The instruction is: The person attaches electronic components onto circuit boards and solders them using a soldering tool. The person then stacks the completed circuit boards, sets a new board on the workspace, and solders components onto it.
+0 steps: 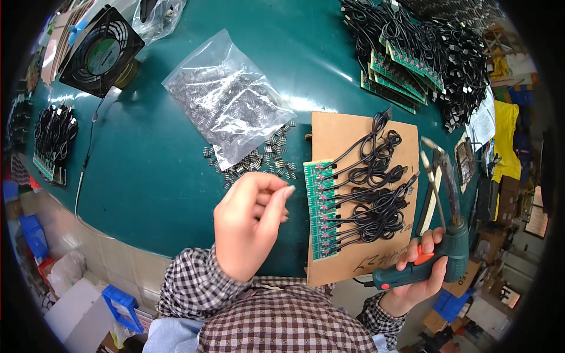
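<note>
My right hand [425, 287] is wrapped round the handle of a dark green soldering gun [456, 253] with an orange-red trigger; its long tip points away from me. My left hand [244, 215] hovers with curled fingers and thumb drawn together; whatever is in them, if anything, is too small to make out. Just beyond it lie loose small black-and-metal connectors [273, 154], partly under a clear plastic bag [226, 97] full of more. Between my hands, a green circuit board panel [321, 217] with coiled black cables [376, 206] attached rests on a cardboard sheet [341, 132].
A black fan [101, 54] stands at the far left, its cord [88, 147] running down the table. Cabled boards [53, 144] lie at the left edge. A large heap of black cables and boards [412, 65] fills the far right. A pale strip [431, 203] lies beside the cardboard.
</note>
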